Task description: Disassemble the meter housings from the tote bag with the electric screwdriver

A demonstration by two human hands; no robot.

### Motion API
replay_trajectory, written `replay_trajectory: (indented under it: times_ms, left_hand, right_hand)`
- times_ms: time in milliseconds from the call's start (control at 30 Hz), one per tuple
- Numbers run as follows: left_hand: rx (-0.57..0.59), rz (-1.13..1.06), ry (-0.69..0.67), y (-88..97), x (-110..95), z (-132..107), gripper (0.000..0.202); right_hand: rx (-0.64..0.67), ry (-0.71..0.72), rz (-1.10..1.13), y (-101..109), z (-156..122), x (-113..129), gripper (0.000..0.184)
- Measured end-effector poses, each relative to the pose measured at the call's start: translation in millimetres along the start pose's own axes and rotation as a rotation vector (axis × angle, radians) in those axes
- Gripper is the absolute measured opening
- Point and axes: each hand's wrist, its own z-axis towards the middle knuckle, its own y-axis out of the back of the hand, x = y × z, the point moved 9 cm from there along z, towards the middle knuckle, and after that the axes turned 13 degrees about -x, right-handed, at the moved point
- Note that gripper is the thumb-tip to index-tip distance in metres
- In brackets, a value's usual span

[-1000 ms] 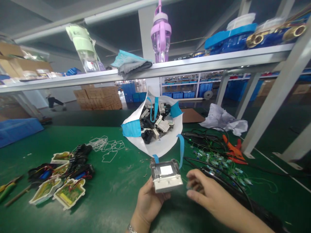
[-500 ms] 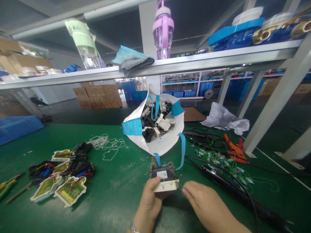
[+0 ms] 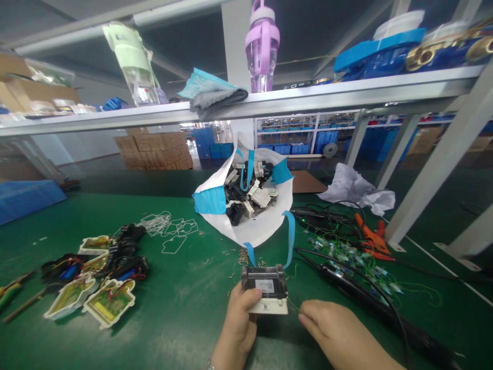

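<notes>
My left hand (image 3: pixel 241 313) is closed around a small black and white plastic housing (image 3: pixel 265 285) with a paper label, its thumb lying on the front. A thin green wire (image 3: pixel 293 304) runs from the housing's right side to my right hand (image 3: pixel 331 329), whose thumb and forefinger pinch its end. Just behind the housing lies a small pile of screws (image 3: pixel 243 255). Beyond them a white bag (image 3: pixel 265 231) with blue handles stands open, full of similar black and white housings (image 3: pixel 254 195).
Opened housings with circuit boards (image 3: pixel 110 303), pliers (image 3: pixel 13 290) and white wire-thin frames (image 3: pixel 175 226) lie left. To the right are tangled green wires with small tags (image 3: pixel 350 252), a black electric screwdriver (image 3: pixel 370 298), its cable and orange-handled cutters (image 3: pixel 372 236). A shelf (image 3: pixel 308 95) crosses above.
The housing has shifted slightly right and down and now faces me more squarely. My right hand has moved a little right and down, with more green wire showing.
</notes>
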Motion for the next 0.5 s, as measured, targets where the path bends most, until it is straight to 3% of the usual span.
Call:
replay_trajectory:
  times_ms: [200,300,500]
  left_hand:
    - [0.077,-0.017,0.018,-3.9,0.3,-1.7,0.031]
    - [0.104,-0.018,0.038,-5.8,4.3,-4.5,0.031]
    - [0.126,-0.040,0.073,-7.2,6.7,-4.6,0.028]
  right_hand:
    - [-0.443,0.011,0.079,41.7,14.8,0.2,0.025]
    - [-0.392,0.098,0.090,37.8,23.1,9.4,0.021]
    - [-0.285,0.079,0.280,45.1,29.6,5.4,0.021]
